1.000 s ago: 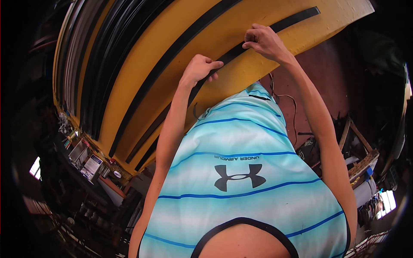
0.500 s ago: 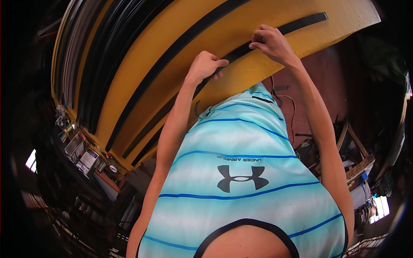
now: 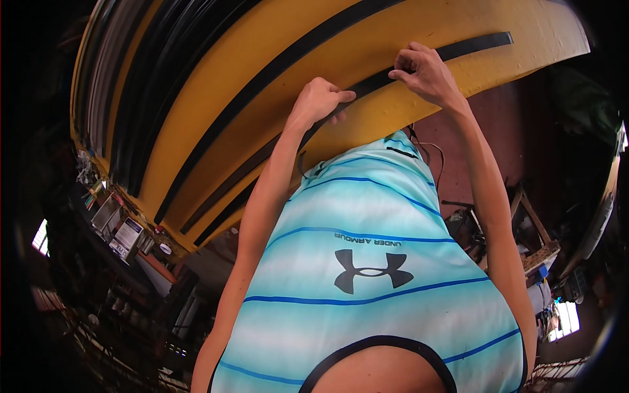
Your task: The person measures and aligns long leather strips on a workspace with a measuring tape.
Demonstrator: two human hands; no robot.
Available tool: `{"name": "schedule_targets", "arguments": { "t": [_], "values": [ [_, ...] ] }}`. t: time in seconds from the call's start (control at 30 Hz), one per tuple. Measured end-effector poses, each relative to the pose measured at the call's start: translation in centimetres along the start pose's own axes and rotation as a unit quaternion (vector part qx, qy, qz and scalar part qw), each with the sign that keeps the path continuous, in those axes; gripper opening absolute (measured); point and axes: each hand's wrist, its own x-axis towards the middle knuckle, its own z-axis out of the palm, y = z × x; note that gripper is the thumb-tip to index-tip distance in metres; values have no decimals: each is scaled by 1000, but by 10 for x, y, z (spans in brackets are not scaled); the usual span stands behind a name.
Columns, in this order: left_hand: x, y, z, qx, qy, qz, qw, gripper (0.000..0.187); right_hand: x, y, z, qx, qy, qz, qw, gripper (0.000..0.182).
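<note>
A long black strip runs diagonally over a curved yellow panel. My left hand is closed on the strip near the panel's lower edge, its thumb on top and fingertips showing below. Farther right along the same strip, my right hand has its fingers curled and its thumb against the strip. The strip's right end lies on the panel beyond my right hand. The undersides of both grips are partly hidden.
More black strips curve across the panel at upper left. Below its left end are papers and books. A wooden frame stands at the right. A thin cable hangs beside my shirt against a reddish surface.
Both hands have shifted slightly right in the view, and my right hand sits a little lower. The panel's right end also appears farther right and lower. Both hands remain at the same strip.
</note>
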Motion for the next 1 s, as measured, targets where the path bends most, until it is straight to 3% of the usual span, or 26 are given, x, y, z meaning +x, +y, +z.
{"name": "schedule_targets", "arguments": {
  "t": [0.3, 1.0],
  "values": [
    [0, 3, 1, -21, -7, -7, 1000, 38, -5, 1, 13, -104, 77, -46, 990, 50],
    [2, 0, 6, -7, 23, 1, 1000, 36, -1, 9, 22, -98, 110, -53, 988, 51]
  ]
}}
